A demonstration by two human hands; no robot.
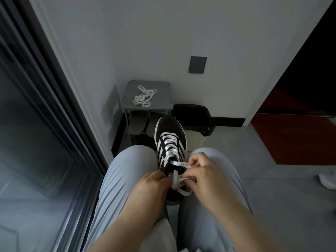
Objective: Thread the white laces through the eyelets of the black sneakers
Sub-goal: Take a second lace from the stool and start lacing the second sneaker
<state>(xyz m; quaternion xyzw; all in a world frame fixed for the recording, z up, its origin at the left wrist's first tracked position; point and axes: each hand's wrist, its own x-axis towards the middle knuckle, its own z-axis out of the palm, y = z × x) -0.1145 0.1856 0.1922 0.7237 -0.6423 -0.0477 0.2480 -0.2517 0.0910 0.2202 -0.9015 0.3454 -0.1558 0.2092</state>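
White lace [170,142] is crossed through most eyelets of the black sneaker [168,126], which is wedged toe-outward between the thighs [131,170], seemingly so both hands are freed. At the top eyelets the lace is pinched: the grip of the left hand [152,184] and of the right hand [201,171] is closed on it. A spare lace [144,96] is left on the grey rack [163,99] beyond.

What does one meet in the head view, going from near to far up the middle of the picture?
The left hand and right hand, both pinching the white lace → black sneaker → loose lace on the grey rack → dark wall plate.
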